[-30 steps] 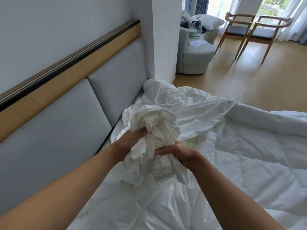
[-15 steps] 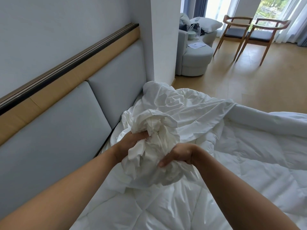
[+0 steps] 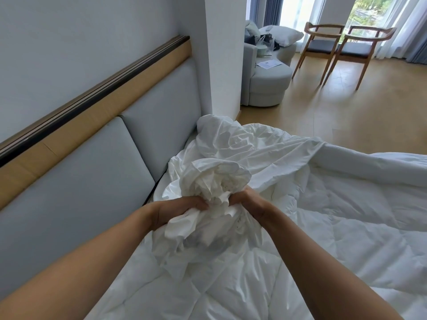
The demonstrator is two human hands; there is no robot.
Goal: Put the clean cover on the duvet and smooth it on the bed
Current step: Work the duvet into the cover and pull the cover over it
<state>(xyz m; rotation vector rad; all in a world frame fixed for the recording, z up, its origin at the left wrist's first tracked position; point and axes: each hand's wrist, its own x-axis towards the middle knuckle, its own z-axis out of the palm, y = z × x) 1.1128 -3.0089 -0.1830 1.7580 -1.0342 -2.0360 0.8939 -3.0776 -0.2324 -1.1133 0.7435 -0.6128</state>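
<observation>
Arms outstretched; left hand, right hand side by side, clenching cover.

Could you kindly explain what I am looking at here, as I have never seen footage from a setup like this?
There is no machine here. A person wears a wide-angle camera on the head, so the single picture looks forward and down along both forearms. The left hand and the right hand both grip a white cover, bunched into a wad between them. Under it, spread over the bed, lies the quilted white duvet. On the left is a grey padded headboard. Beyond the bed, a pale sofa and two wooden chairs stand on the wood floor near the window.
</observation>
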